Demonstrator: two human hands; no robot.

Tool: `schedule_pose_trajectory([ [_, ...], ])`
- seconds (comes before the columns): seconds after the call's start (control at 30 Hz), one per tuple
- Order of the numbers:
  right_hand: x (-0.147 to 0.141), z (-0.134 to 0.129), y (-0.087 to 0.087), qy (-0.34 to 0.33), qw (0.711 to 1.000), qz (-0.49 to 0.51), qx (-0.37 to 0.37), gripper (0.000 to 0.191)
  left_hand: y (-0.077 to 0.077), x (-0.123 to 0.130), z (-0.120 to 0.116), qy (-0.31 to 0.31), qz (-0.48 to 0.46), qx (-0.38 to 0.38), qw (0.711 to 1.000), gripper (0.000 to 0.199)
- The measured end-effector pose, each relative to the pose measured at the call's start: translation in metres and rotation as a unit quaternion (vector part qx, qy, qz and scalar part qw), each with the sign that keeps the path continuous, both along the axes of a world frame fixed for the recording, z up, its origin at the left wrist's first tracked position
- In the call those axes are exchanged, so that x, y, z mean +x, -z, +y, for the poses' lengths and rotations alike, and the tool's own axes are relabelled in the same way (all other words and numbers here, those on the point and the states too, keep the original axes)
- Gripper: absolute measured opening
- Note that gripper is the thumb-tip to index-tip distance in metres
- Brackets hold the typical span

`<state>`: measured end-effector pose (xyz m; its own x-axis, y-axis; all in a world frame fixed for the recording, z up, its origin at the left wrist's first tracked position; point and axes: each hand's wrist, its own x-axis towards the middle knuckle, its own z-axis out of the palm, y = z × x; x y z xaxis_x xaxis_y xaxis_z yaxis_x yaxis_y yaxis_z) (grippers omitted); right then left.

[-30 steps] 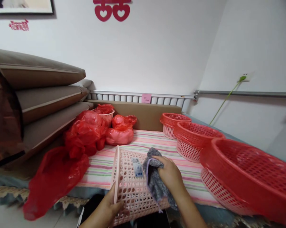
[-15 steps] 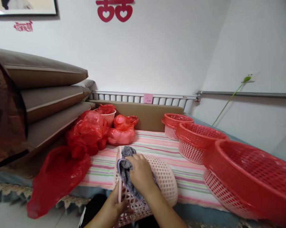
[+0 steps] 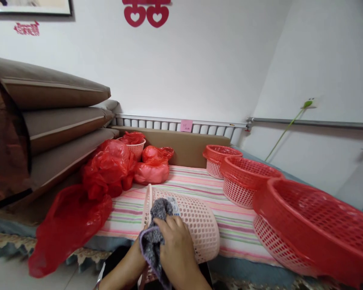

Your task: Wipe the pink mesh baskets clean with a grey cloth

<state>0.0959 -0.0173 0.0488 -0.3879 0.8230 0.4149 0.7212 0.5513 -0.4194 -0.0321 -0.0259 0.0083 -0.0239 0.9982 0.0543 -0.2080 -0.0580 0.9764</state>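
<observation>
A pale pink plastic basket (image 3: 198, 221) with a pattern of holes lies on its side in front of me, its rim facing left. My right hand (image 3: 178, 243) is closed on a grey cloth (image 3: 155, 237) with a purple edge and presses it against the basket's side. A label (image 3: 173, 206) shows on the basket just above the cloth. My left hand (image 3: 140, 253) grips the basket near its rim; the cloth hides most of its fingers.
Three pink baskets lined with red bags (image 3: 248, 171) stand in a row on the right. Red plastic bags (image 3: 109, 165) lie at the left, with another basket (image 3: 136, 150) behind. Stacked cushions (image 3: 63, 117) rise at far left. A striped sheet (image 3: 184, 177) covers the bed.
My right hand has moved the cloth down the basket's side, toward me, uncovering the label. The basket has turned slightly, and the cloth now hangs over my left hand.
</observation>
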Motion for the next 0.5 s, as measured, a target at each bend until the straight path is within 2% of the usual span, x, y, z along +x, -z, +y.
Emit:
schedule_pose_trajectory([
  [0.1,-0.011,0.019,-0.016,0.017,1.000,-0.016,0.018,0.048,0.006,0.004,0.001,0.021,-0.012,0.003,1.000,0.033],
  [0.17,-0.019,0.031,-0.026,0.029,0.999,-0.024,0.026,0.044,0.011,0.006,-0.001,0.036,-0.040,0.011,0.998,0.044],
  [0.3,-0.030,0.042,-0.034,0.043,0.998,-0.028,0.024,0.040,0.015,0.009,-0.009,0.043,-0.082,0.016,0.996,0.065],
  [0.37,-0.029,0.037,-0.031,0.038,0.999,-0.014,0.022,0.039,0.016,0.009,-0.012,0.040,-0.064,0.018,0.997,0.061],
  [0.5,-0.016,0.013,-0.014,0.015,0.999,0.044,0.008,0.047,0.016,0.007,-0.014,0.035,0.002,0.004,0.999,0.038],
])
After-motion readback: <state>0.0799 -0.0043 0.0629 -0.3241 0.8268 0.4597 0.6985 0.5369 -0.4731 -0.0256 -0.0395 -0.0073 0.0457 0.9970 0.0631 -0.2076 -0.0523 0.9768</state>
